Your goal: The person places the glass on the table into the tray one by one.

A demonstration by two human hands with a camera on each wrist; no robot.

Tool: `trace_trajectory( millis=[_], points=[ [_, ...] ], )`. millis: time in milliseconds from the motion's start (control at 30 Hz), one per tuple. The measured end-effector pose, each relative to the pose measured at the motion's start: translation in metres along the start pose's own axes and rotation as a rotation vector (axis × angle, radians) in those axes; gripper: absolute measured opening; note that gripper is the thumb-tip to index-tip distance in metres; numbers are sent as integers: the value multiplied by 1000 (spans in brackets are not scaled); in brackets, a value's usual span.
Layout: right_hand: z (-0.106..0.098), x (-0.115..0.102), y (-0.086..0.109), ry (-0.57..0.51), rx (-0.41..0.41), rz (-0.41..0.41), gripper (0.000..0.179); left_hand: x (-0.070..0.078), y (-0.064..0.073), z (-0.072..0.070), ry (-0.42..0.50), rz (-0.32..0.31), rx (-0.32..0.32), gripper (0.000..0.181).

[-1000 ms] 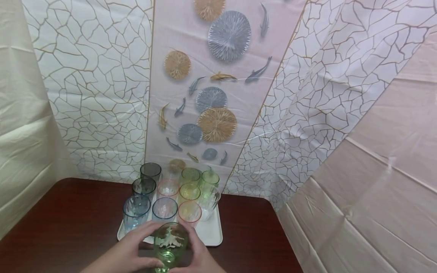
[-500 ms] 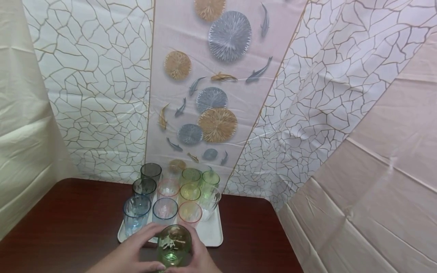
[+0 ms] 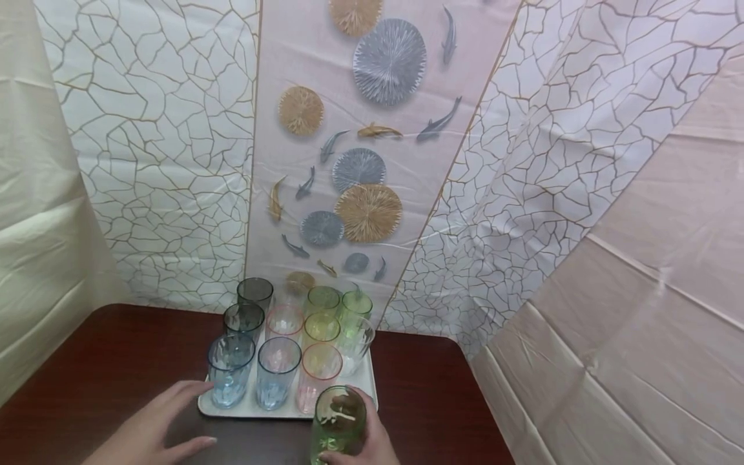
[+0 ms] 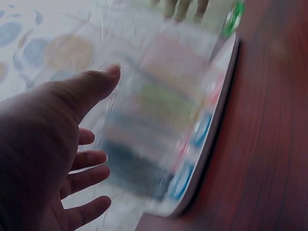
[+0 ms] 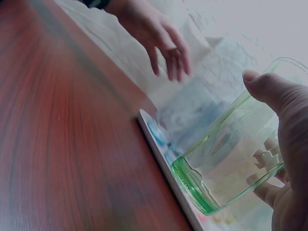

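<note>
In the head view my right hand (image 3: 376, 434) grips a green drinking glass (image 3: 337, 426) at the front edge of the white tray (image 3: 248, 405). The right wrist view shows the thumb on one side of the glass and the fingers round the other, its thick green base pointing away from the palm. My left hand (image 3: 155, 423) holds nothing; thumb and fingers are spread apart in the left wrist view. Nearest to it stands a blue glass (image 3: 228, 381) at the tray's front left corner. Beside that are a blue-rimmed glass (image 3: 278, 384) and a pink-rimmed glass (image 3: 320, 368).
Behind them on the tray stand dark grey glasses (image 3: 244, 321), a yellow glass (image 3: 322, 328), a clear glass (image 3: 359, 349) and green glasses (image 3: 356, 302). The dark red wooden table (image 3: 430, 394) extends to both sides. Patterned cloth (image 3: 372, 129) hangs behind it.
Both hands were round the green glass; the left has let go and moved left. My right hand has carried the glass to the right, uncovering the tray's front edge.
</note>
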State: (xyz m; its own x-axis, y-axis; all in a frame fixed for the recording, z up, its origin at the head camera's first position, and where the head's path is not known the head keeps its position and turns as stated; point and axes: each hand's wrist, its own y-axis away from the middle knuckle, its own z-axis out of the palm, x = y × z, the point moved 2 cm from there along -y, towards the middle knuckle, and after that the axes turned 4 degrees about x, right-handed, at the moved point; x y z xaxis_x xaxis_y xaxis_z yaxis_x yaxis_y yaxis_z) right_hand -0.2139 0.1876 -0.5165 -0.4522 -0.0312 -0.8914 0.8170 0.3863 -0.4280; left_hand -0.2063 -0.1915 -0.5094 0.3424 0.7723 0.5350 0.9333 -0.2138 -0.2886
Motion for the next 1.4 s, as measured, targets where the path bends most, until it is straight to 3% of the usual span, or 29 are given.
trace_trajectory(
  millis=[100, 167, 333, 400, 600, 700, 933, 1233, 1400],
  points=[
    [-13, 3, 3, 12, 44, 18, 97, -16, 5, -7, -76, -18, 54, 100],
    [-23, 5, 1, 114, 71, -33, 96, -25, 7, -10, -115, -22, 91, 100],
    [-42, 6, -16, 263, 169, -86, 91, -39, 9, -14, -163, -84, 64, 107],
    [-46, 8, -26, 239, 211, -41, 90, -43, 8, -14, -169, -114, 34, 109],
    [-56, 24, -54, 190, 246, -23, 92, -48, 5, -10, -162, -162, -37, 106],
    [-59, 32, -61, 193, 274, 2, 92, -49, 5, -9, -154, -155, -36, 104],
    [-62, 56, -57, 241, 347, 90, 91, -49, 9, -9, -135, -95, 34, 100],
    [-57, 70, -54, 325, 369, 74, 91, -52, 7, -7, -108, -111, -8, 98],
    [-55, 70, -54, 311, 390, 96, 93, -53, 6, -6, -107, -128, -29, 100]
  ],
)
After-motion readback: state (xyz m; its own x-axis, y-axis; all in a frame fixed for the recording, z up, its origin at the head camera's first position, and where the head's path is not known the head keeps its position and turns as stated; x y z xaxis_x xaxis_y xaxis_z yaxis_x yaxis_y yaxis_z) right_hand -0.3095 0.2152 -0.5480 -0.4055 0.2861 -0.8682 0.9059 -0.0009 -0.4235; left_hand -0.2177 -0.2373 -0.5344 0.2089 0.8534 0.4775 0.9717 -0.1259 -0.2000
